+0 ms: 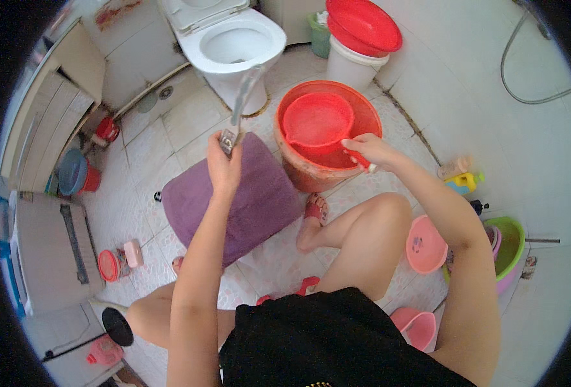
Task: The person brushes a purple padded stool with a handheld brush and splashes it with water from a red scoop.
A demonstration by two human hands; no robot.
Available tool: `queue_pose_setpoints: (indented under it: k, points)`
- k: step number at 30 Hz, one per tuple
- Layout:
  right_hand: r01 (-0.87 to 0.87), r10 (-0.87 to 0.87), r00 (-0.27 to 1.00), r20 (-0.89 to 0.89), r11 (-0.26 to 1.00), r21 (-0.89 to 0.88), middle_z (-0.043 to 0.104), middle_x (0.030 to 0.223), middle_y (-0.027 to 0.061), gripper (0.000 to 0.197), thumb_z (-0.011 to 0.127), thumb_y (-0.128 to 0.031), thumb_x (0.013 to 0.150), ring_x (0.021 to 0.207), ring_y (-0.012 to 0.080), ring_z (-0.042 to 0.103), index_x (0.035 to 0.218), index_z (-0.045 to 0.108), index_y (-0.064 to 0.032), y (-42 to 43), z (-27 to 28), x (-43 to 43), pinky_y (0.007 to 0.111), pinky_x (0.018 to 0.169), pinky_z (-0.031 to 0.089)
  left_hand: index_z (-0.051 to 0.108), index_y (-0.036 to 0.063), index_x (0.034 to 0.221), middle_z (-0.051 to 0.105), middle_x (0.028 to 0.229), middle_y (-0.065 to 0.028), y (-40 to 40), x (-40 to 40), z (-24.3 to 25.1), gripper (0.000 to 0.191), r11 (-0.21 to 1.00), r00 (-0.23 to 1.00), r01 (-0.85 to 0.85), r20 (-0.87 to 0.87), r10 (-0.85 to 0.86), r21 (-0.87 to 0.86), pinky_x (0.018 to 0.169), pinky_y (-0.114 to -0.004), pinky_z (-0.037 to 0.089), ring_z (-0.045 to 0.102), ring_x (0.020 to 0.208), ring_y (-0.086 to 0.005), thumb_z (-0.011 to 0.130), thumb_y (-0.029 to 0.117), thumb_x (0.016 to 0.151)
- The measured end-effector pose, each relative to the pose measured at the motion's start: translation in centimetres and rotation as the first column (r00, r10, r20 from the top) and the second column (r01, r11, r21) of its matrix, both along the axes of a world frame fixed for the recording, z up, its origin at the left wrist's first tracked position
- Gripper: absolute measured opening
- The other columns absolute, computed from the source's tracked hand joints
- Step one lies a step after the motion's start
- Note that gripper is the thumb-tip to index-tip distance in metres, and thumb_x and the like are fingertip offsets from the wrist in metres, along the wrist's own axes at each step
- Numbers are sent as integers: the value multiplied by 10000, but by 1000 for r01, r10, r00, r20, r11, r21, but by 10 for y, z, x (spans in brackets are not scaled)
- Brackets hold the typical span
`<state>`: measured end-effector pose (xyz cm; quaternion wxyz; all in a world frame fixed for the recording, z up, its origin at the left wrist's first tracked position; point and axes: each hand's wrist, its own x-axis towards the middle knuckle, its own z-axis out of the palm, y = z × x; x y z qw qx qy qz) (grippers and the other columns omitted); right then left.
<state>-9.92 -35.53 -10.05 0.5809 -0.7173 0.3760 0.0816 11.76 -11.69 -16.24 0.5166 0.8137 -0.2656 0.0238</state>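
Note:
My left hand [224, 167] grips a slim grey thing [243, 99], blurred, with a shiny metal piece at the fingers. What it is, I cannot tell. It is held up above a purple fabric-covered block [261, 188] on the tiled floor, its far end overlapping the toilet in the view. In my right hand [375, 151] is the handle of a red plastic dipper [318, 118]. The dipper's bowl lies over the mouth of an orange-red bucket [309, 178], within its rim. How much water the bucket holds is not plain.
Ahead stands a white toilet [239, 41] with its lid raised. A red basin [363, 24] rests on a white bucket [353, 65]. To the right are bottles [462, 183], a pink basin [425, 244] and a green basin [510, 246]. Leftward stands a red-lidded jar [109, 265].

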Motion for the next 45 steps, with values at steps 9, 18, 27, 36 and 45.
queue_pose_setpoints:
  k: [9, 18, 27, 36, 45]
  points:
    - [-67, 67, 998, 10, 998, -14, 531, 614, 29, 329, 559, -354, 913, 416, 117, 493, 848, 564, -32, 54, 58, -8, 255, 374, 399, 432, 18, 1172, 596, 1035, -227, 107, 20, -16, 467, 924, 938, -299, -105, 330, 237, 812, -452, 445, 576, 963, -404, 620, 279, 834]
    - [-227, 227, 974, 2, 974, 14, 534, 657, 21, 350, 551, -357, 919, 443, 113, 515, 802, 541, -27, 125, 47, 25, 267, 385, 416, 520, 4, 1106, 611, 1002, -213, 117, 12, -49, 380, 873, 928, -363, 212, 306, 327, 914, -460, 413, 578, 971, -371, 623, 236, 823]
    - [-359, 358, 933, -21, 931, -60, 516, 586, 30, 389, 553, -350, 915, 407, 127, 509, 781, 535, 15, 164, 32, 63, 288, 365, 428, 537, 18, 1122, 625, 972, -129, 109, 10, -60, 365, 819, 884, -388, 422, 201, 423, 1009, -445, 358, 573, 990, -276, 566, 222, 821]
    - [-435, 427, 900, -84, 890, -137, 493, 614, 4, 335, 537, -315, 929, 418, 88, 483, 816, 533, 0, 182, 44, 88, 244, 370, 397, 543, 112, 1214, 602, 1145, -80, 118, 7, -45, 423, 806, 935, -325, 299, 193, 495, 1055, -490, 284, 518, 1126, -251, 534, 293, 832]
    - [-438, 429, 899, -90, 867, -238, 523, 596, 20, 371, 551, -340, 915, 401, 120, 516, 895, 564, 30, 179, 27, 111, 277, 365, 435, 578, 108, 1138, 592, 1166, -108, 129, 11, -62, 384, 827, 925, -372, 243, 293, 420, 1055, -531, 251, 479, 1193, -248, 608, 289, 801]
